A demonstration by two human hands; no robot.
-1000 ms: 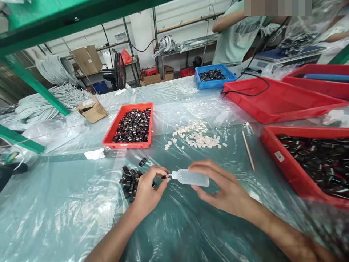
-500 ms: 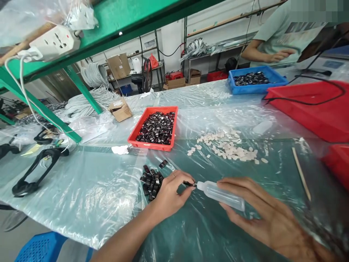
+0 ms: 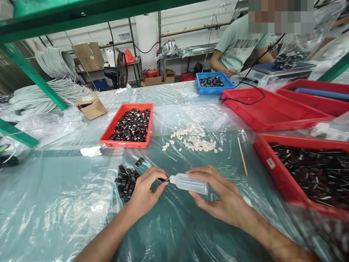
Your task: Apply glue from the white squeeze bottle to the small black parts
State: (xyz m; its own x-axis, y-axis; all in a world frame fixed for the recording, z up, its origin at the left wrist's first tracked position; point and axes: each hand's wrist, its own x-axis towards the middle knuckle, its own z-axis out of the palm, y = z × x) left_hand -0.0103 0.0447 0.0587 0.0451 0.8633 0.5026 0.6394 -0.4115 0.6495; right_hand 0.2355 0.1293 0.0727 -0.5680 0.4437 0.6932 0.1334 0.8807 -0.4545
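My left hand (image 3: 149, 187) pinches a small black part (image 3: 163, 179) between thumb and fingers. A translucent squeeze bottle (image 3: 191, 183) lies almost level in my right hand (image 3: 220, 191), its nozzle up against the black part; whether the two touch I cannot tell. Just left of my left hand is a small pile of black rectangular parts (image 3: 127, 182), with a single black piece (image 3: 139, 161) apart from it. Beyond my hands, small whitish flat pieces (image 3: 197, 140) are scattered over the plastic-covered table (image 3: 68, 182).
A red tray (image 3: 124, 144) of black parts stands beyond the pile, another red tray (image 3: 275, 174) at right. Farther back are a blue tray (image 3: 200, 87) and an empty-looking red tray (image 3: 259, 109). A thin stick (image 3: 242, 157) lies right. A person (image 3: 240, 45) sits across the table.
The camera view has swung to the right, so everything appears shifted left and the right-hand red tray of black parts now shows. Both hands keep the bottle and black part together.
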